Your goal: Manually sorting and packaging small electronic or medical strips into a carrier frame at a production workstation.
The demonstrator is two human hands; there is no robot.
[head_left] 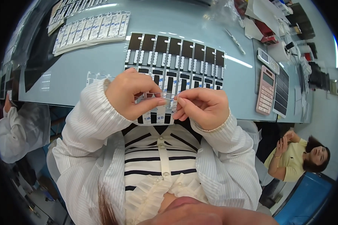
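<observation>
Above the near edge of the table, my left hand (137, 93) pinches one end of a thin clear strip (168, 95) between thumb and forefinger. The other end is between the closed fingertips of my right hand (204, 107). What exactly the strip is cannot be made out. Under and beyond both hands lies a row of die-cut adhesive pieces (168, 45), with black rectangles at the far end and white serrated strips. Nearer my body, black bars alternate with white liner strips (148, 119) printed in blue; my fingers partly cover them.
Stacked liner sheets (92, 32) lie at the far left. To the right are a pink calculator (266, 90), a white handheld device (268, 60), a dark panel (281, 93) and a pen (234, 41). A person in yellow (289, 159) is at the right; a white sleeve (26, 127) shows left.
</observation>
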